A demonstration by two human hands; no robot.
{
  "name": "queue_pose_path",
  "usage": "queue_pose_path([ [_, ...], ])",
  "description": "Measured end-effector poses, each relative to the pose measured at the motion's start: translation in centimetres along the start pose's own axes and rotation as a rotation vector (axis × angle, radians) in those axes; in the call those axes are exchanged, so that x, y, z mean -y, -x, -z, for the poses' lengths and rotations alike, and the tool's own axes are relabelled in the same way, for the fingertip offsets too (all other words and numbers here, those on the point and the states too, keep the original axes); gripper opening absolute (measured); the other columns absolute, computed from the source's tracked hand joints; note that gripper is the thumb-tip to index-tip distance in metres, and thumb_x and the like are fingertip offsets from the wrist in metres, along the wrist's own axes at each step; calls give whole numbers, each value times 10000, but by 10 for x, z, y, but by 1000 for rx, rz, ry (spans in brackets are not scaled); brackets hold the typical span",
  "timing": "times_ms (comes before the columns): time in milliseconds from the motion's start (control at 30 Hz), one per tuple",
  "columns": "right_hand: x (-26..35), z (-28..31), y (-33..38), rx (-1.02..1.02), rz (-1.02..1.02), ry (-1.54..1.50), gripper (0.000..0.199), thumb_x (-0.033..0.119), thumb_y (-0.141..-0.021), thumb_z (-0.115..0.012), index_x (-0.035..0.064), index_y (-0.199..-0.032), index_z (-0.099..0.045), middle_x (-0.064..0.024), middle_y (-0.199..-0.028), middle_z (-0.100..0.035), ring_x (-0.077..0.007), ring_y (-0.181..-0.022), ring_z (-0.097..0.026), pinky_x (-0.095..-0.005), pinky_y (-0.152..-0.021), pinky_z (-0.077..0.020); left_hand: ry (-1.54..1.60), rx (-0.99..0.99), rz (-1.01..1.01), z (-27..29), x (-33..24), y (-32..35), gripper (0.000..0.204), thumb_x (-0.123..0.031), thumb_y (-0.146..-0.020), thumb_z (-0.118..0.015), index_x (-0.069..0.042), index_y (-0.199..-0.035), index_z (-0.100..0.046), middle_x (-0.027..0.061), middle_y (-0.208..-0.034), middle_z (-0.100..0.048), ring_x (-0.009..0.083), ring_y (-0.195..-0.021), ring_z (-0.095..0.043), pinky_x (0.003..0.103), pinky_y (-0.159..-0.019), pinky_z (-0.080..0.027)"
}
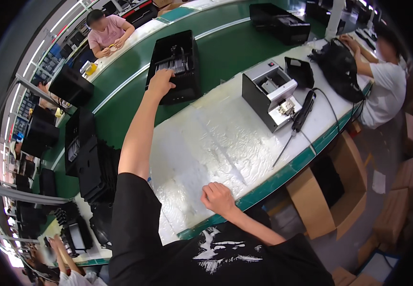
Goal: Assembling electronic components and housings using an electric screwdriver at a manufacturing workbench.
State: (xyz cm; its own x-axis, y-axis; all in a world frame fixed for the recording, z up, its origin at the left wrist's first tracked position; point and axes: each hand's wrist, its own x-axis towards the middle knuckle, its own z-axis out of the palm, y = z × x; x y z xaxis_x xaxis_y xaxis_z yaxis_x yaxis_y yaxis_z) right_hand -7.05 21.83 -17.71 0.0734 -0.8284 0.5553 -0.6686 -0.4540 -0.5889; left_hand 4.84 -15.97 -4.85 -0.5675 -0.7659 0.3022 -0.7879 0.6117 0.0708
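My left arm stretches forward over the table to a black open-topped metal case (196, 71) on the green belt. My left hand (161, 82) is at the case's near left side, thumb and forefinger apart. No held object shows in it; whether its other fingers touch the case cannot be made out. Inside the case are a row of pale slats and dark cables. My right hand (218, 198) is curled into a loose fist above the table's near edge, with nothing visible in it.
To the right stand a silver-and-black boxy device (269, 93) and a corded electric screwdriver (304, 112) with a long bit. An open cardboard box (328, 190) is below the table edge. Stacked black panels (99, 167) lie left. Co-workers sit across the belt and at right.
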Motion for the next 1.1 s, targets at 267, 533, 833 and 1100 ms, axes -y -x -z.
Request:
queue_pose_path([
  [267, 2, -2, -3, 21, -5, -27, 103, 42, -666, -606, 54, -676, -503, -80, -613, -478, -248, -578, -514, -346, -526, -433, 100, -5, 31, 69, -51, 12, 349, -162, -543, -755, -51, -864, -672, 143, -893, -645, 313, -842, -622, 378, -754, -498],
  [533, -6, 6, 8, -52, -148, -116, 233, 21, -705, -627, 1, -925, -550, -139, -845, -554, -263, -770, -554, -342, -650, -455, 433, -91, 47, 69, -148, 135, 259, -85, -552, -651, -35, -804, -685, 178, -746, -629, 345, -750, -599, 394, -700, -478],
  [833, -11, 67, -16, -472, -238, -300, 459, 258, -903, -338, -63, -1230, -353, -210, -1267, -406, -290, -1139, -430, -367, -960, -334, 593, -31, 118, 75, -223, 249, 184, 6, -608, -617, -19, -788, -647, 74, -758, -547, 228, -733, -540, 327, -619, -470],
  [1100, -31, 107, -90, -117, -376, -541, 343, 180, -932, -384, -60, -1157, -479, -175, -1136, -549, -252, -1063, -537, -347, -895, -421, 676, -127, 156, 75, -232, 275, 222, -51, -676, -692, -60, -893, -645, 25, -882, -592, 200, -784, -555, 300, -674, -453],
])
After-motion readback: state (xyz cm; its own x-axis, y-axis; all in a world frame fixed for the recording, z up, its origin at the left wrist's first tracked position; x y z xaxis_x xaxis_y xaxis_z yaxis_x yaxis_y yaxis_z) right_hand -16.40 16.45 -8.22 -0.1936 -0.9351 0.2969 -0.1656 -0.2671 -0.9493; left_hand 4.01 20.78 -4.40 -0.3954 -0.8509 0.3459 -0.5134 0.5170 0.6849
